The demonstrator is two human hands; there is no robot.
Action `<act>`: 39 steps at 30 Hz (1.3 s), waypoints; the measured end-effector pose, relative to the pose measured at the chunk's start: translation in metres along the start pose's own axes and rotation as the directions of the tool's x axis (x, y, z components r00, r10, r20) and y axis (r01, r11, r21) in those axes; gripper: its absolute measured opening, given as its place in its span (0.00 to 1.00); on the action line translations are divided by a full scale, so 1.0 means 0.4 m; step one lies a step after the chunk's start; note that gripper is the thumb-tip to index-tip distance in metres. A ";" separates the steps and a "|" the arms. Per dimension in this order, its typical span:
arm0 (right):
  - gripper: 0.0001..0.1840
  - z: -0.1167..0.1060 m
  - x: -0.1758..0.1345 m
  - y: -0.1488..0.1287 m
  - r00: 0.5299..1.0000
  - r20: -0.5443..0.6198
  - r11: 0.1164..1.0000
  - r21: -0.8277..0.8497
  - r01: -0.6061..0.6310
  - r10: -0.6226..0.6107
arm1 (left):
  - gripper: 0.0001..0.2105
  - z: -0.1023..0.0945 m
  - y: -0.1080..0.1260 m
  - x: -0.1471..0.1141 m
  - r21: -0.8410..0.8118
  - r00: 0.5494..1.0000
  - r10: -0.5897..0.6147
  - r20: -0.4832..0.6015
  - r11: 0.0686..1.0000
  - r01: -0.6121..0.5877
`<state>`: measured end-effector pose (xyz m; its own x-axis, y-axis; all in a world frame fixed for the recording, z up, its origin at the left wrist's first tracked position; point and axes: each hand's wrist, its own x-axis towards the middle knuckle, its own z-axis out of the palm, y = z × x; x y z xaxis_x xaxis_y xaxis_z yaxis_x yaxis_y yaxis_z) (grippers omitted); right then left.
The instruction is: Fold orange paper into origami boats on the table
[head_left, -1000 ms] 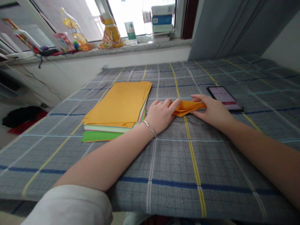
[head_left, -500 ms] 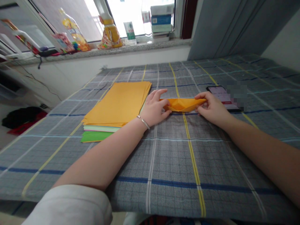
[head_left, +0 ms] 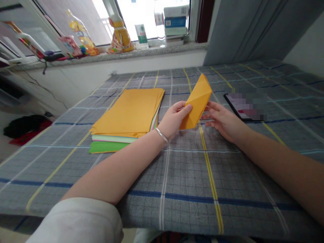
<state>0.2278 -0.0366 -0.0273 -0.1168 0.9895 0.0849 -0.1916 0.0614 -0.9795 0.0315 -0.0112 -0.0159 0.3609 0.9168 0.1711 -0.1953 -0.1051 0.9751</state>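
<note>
Just right of the stack of coloured paper sheets topped with flat orange ones (head_left: pixel 131 109), a folded, flattened piece of orange paper with creased layers (head_left: pixel 198 98) is held up at a tilt over the grey checked cloth with yellow, white and blue stripes (head_left: pixel 192 175). Its long axis slants, the lower end towards the stack's near side and the pointed upper end up, rightward and away from the stack. Whether its bottom edge touches the cloth cannot be told.

The left hand (head_left: pixel 176 118), beside the stack's right edge, is clamped on the folded piece's left side, thumb on the near face. The right hand (head_left: pixel 224 121), farther right of the stack, has its fingers apart and slightly bent at the piece's right edge; contact there is unclear. Farther right again lies a black-edged phone (head_left: pixel 234 104), partly blurred.

Beyond the stack, on the speckled stone sill (head_left: pixel 162 50), stand a clear bottle with a yellow label (head_left: pixel 80 32), an amber-yellow bottle (head_left: pixel 123 37) and a white-and-green tube (head_left: pixel 141 34); how full each is cannot be told.
</note>
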 end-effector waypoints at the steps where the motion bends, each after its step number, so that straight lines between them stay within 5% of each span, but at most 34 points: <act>1: 0.22 0.005 -0.001 0.003 1.000 0.001 1.000 0.004 -0.016 0.016 | 0.14 0.006 0.004 -0.003 -0.082 0.999 -0.038 0.009 0.996 0.039; 4: 0.24 0.011 0.002 0.011 0.999 0.014 0.999 0.021 -0.033 0.033 | 0.14 0.011 0.011 -0.009 -0.198 0.997 -0.077 0.023 0.977 0.080; 22: 0.16 0.008 -0.007 0.001 0.989 0.144 0.987 0.164 -0.001 -0.023 | 0.21 0.003 0.017 -0.007 -0.206 0.965 -0.071 0.251 0.970 0.125; 30: 0.17 0.007 -0.001 0.007 0.990 0.129 0.982 0.186 0.029 -0.054 | 0.16 -0.007 0.013 -0.004 -0.009 0.996 0.074 0.051 0.997 -0.073; 39: 0.18 0.007 -0.001 0.009 0.987 0.155 0.992 0.126 0.012 -0.031 | 0.21 0.017 0.033 -0.020 -0.007 0.990 -0.004 0.139 1.000 0.005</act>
<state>0.2245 -0.0373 -0.0303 -0.2607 0.9548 0.1430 -0.3138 0.0563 -0.9478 0.0320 -0.0227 -0.0033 0.4848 0.8549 0.1849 -0.1995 -0.0977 0.9750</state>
